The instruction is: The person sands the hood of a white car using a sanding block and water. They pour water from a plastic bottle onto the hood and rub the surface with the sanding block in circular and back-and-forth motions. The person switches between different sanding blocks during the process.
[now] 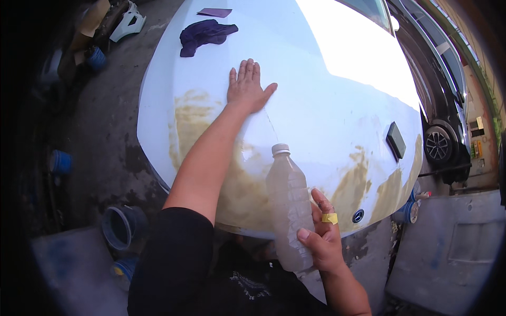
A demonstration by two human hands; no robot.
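Note:
My left hand [246,90] lies flat on the white car hood [305,110], fingers stretched out and thumb apart. In my right hand [328,243] is a cloudy plastic bottle [289,210] with a white cap, gripped at its lower side and held upright, tilted slightly away from me. A thin stream of liquid runs between the cap and the hood just below my left hand. Yellow tape [330,218] wraps one right finger. Yellow-brown patches [232,197] mark the hood's near part. Beyond my left hand lie a crumpled dark purple cloth [205,37] and a flat purplish sheet [214,12].
A dark rectangular block [395,141] rests on the hood's right side. On the floor at left stand a grey bucket [122,227] and a blue container [61,161]. More blue containers [406,213] sit near the hood's right front. A dark car [448,105] stands at right.

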